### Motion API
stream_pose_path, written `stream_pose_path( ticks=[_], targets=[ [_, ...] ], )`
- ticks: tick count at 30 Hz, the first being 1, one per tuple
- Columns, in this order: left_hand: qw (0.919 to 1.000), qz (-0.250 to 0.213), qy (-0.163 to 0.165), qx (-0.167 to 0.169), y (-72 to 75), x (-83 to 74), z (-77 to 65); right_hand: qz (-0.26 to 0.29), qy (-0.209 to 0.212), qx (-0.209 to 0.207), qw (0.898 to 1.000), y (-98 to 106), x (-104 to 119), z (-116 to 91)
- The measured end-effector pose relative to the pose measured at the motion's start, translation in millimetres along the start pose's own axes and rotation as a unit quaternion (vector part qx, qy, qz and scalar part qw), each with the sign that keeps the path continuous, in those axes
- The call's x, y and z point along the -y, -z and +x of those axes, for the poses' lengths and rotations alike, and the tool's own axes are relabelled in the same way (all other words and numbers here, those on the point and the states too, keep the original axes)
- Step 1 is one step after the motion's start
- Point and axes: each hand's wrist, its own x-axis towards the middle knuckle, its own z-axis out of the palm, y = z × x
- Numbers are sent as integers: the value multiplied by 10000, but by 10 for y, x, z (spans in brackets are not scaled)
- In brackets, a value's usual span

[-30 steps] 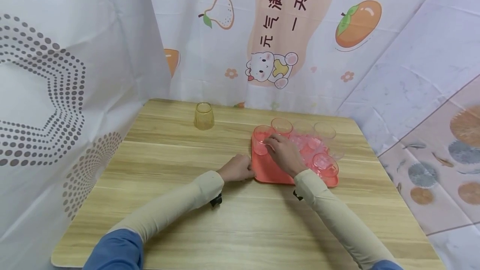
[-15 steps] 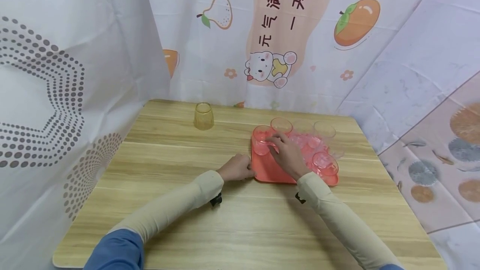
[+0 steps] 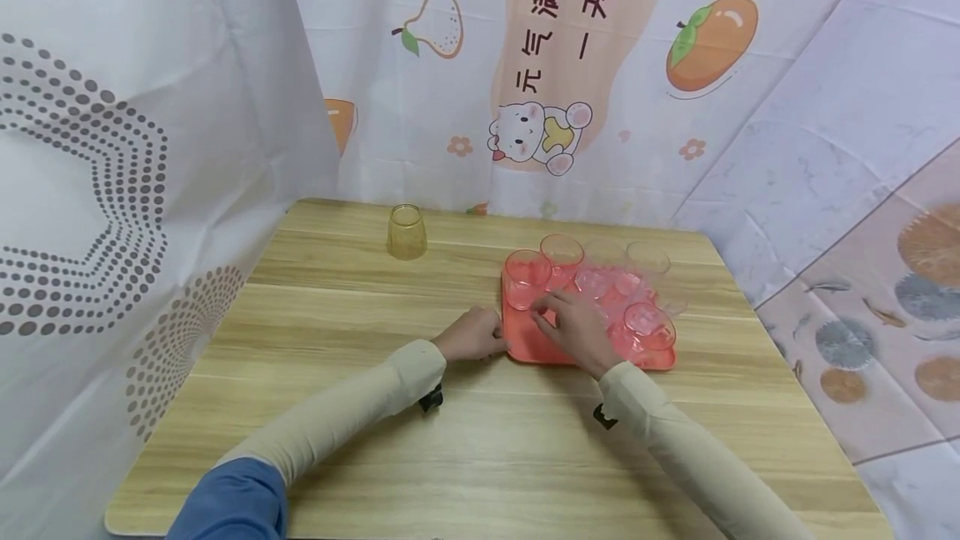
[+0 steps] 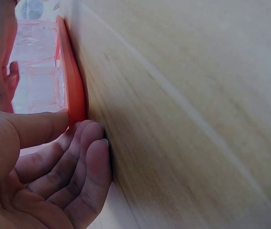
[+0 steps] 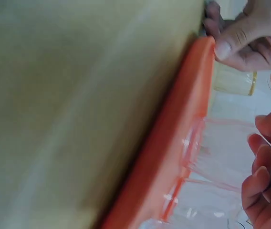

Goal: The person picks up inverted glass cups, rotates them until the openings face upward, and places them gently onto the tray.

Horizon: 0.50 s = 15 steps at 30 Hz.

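A red tray (image 3: 529, 345) lies on the table, bearing several clear drinking glasses that look pinkish over it. My left hand (image 3: 474, 335) pinches the tray's near left corner, thumb on the rim and fingers curled against the outside, as the left wrist view shows (image 4: 54, 162). Over the tray my right hand (image 3: 579, 328) hovers with loosely bent fingers that hold nothing. Just beyond its fingertips stands a glass (image 3: 527, 280) at the tray's left end, upright and apart from the hand. Right of my right wrist is another glass (image 3: 649, 328); the hand hides part of the tray.
A yellow glass (image 3: 407, 233) stands alone, upside down, near the back left of the wooden table (image 3: 337, 307). Behind the tray's left glass is another glass (image 3: 562, 252), with more toward the right. Printed curtains (image 3: 420, 123) hang behind the table and at both sides.
My right hand has drawn back from the left glass, toward me and slightly right, its fingers now away from the rim. The left hand and the tray have stayed in place.
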Motion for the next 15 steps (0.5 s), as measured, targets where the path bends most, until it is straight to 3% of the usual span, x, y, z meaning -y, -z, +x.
stream_pose_path(
  ticks=[6, 15],
  targets=[
    [9999, 23, 107, 106, 11, -5, 5, 40, -122, 573, 9983, -83, 50, -138],
    [9999, 79, -17, 98, 18, -5, 2, 136, 265, 746, 9968, -213, 77, -289]
  ],
)
